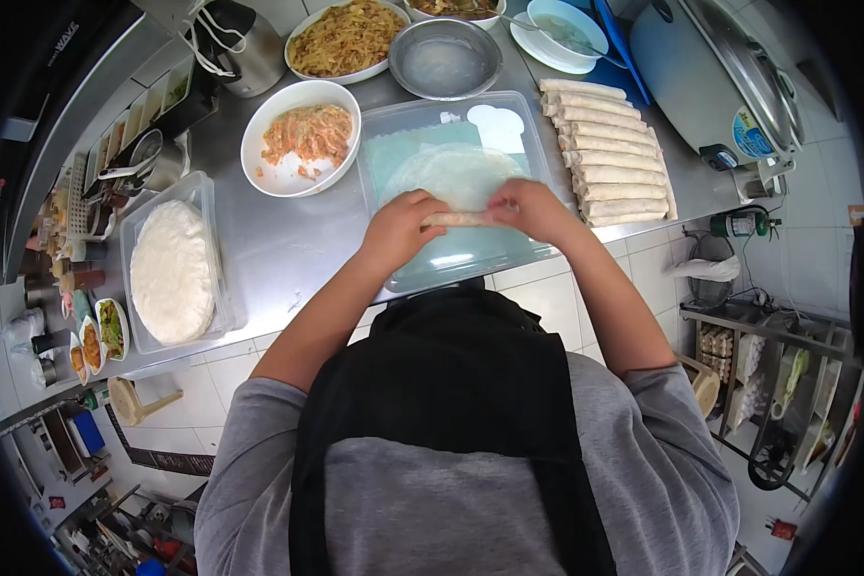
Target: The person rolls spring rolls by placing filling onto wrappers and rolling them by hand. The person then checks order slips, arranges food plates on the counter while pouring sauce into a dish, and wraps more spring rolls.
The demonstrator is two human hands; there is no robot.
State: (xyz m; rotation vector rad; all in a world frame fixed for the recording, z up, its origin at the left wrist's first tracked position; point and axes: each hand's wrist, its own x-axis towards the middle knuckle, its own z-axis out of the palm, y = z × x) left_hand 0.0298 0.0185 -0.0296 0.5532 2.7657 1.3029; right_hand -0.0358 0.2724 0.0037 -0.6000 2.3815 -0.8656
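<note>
Both my hands are on a partly rolled spring roll (459,219), at the near edge of a thin round wrapper (456,168). My left hand (405,228) grips the roll's left end with bent fingers. At the other end, my right hand (530,208) pinches the wrapper's edge with thumb and fingers together. Wrapper and roll lie on a clear plastic lid (418,274) with a green sheet (394,171) showing. Left of the lid, a white bowl (253,154) contains an orange-and-white filling (307,139). Finished spring rolls (616,158) are piled to the right.
A clear container (223,288) with stacked round wrappers (171,274) sits at left. Along the back are a metal bowl (445,60), a noodle-like dish (344,40) and a white bowl (566,34) with a spoon. A large lidded cooker (706,86) stands back right.
</note>
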